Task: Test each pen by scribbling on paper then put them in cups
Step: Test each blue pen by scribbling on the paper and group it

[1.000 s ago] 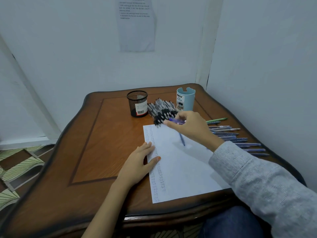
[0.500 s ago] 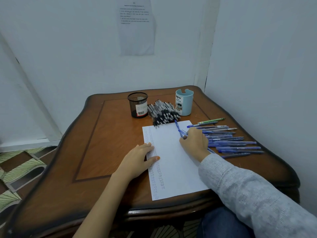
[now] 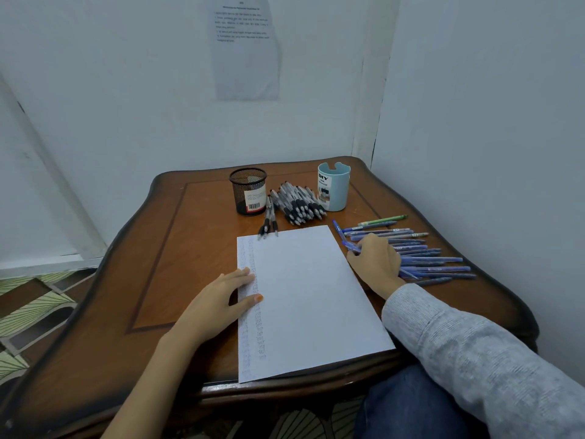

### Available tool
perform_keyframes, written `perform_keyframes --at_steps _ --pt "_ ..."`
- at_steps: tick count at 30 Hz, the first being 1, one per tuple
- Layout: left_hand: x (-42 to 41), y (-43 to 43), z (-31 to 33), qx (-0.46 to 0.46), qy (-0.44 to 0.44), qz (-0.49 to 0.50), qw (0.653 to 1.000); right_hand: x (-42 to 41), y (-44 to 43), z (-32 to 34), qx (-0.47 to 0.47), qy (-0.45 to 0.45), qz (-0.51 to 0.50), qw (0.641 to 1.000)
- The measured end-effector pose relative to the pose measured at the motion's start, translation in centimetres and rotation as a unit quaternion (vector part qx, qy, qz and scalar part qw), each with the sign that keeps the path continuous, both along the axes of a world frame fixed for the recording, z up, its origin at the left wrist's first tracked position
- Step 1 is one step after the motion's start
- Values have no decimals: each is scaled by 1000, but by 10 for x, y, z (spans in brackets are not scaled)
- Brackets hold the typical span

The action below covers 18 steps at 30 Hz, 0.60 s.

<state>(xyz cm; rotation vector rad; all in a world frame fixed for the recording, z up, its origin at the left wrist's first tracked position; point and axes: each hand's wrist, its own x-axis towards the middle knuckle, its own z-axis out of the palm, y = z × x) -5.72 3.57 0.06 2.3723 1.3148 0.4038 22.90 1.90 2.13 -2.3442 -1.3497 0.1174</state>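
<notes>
A white sheet of paper point(image 3: 304, 299) lies on the wooden table point(image 3: 190, 248), with rows of small scribbles down its left edge. My left hand point(image 3: 218, 299) rests flat on that edge, fingers straight. My right hand point(image 3: 375, 264) sits just right of the paper on a row of blue pens point(image 3: 433, 261) and holds a blue pen point(image 3: 349, 247) whose tip sticks out to the left. A heap of black-and-grey pens point(image 3: 297, 204) lies between a black mesh cup point(image 3: 248, 191) and a light blue cup point(image 3: 334, 186) at the back.
White walls close in the table at the back and right. A printed notice point(image 3: 245, 45) hangs on the back wall. Three black pens point(image 3: 267, 223) lie apart near the paper's top left corner. A green pen point(image 3: 383, 220) heads the blue row. Patterned floor shows at left.
My right hand came back from the black pen heap, crossed the paper's upper right with a blue pen, and now sits off the paper on the blue row. My left hand stayed put.
</notes>
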Motion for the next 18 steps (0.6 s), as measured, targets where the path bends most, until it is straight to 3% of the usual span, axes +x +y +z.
perform_keyframes --at_steps 18 --pt "-17 7 -23 4 -41 -10 999 -11 0 6 18 24 -5 1000"
